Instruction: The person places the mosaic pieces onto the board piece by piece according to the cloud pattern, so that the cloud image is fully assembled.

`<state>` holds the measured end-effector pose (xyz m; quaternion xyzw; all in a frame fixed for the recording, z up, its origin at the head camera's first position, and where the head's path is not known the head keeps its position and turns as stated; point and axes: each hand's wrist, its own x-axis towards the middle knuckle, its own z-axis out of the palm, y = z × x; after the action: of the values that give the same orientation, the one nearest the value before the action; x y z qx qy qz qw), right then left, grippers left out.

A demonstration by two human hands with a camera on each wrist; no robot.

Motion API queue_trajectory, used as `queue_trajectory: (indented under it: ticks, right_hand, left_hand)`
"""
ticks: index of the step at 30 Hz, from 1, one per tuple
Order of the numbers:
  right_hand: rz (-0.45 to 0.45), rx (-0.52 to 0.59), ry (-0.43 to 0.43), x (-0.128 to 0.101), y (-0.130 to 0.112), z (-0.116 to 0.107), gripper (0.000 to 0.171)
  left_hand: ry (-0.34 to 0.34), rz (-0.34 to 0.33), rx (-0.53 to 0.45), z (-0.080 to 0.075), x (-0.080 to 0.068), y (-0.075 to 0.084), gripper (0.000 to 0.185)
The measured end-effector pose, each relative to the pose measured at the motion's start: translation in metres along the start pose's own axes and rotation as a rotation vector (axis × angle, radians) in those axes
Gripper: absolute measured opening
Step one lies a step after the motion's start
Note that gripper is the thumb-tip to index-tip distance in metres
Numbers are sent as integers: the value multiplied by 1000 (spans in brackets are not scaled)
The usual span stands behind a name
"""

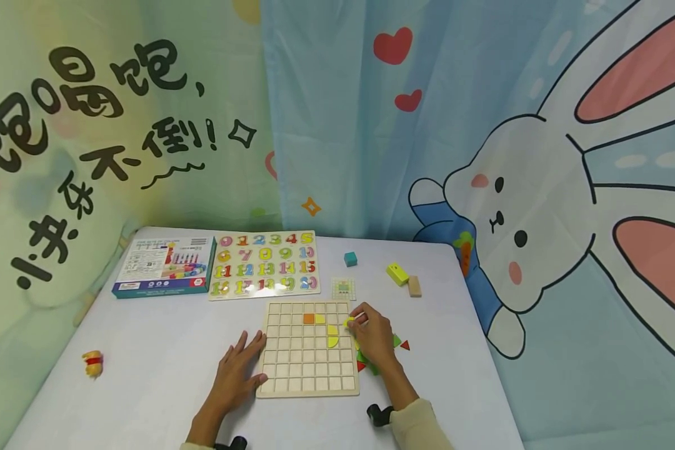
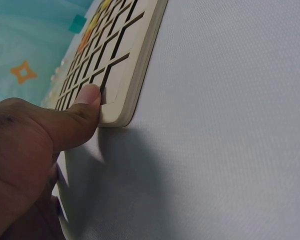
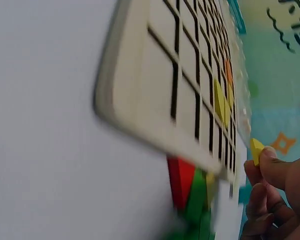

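Observation:
A wooden grid board [image 1: 292, 369] lies on the table, with an orange square [image 1: 309, 318] and yellow pieces [image 1: 332, 336] set in its upper cells. My left hand [image 1: 238, 370] rests flat beside the board's left edge, its thumb [image 2: 85, 107] pressing the near corner of the grid board [image 2: 135, 65]. At the board's right edge my right hand [image 1: 373, 334] pinches a small yellow piece [image 1: 349, 322], which shows at the fingertips as the yellow piece [image 3: 256, 149]. Red and green pieces [image 3: 187, 192] lie under that hand beside the grid board [image 3: 155, 95].
A number puzzle board [image 1: 264, 264] and a toy box [image 1: 164, 266] lie at the back left. A small card [image 1: 344, 288], teal cube [image 1: 350, 258], yellow block [image 1: 397, 274] and wooden block [image 1: 414, 285] sit behind the grid. A small toy figure [image 1: 92, 364] lies at the left.

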<state>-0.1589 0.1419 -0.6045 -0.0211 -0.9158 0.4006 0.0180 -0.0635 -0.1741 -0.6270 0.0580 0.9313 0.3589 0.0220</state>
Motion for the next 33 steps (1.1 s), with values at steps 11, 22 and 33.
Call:
queue_trajectory:
  ticks: [11,22,33]
  right_hand:
    - [-118,70,-82,10,-54,55,10]
    - [-127,-53,-62,23,-68,86,11]
    - [-227,-109,-158,32,-68,80,10]
  left_hand:
    - [3,2,-12,-1,1,-3,87]
    - [2,-3,-7,2,1,-2,87]
    - [-18,-23,-7,0,1,0,87]
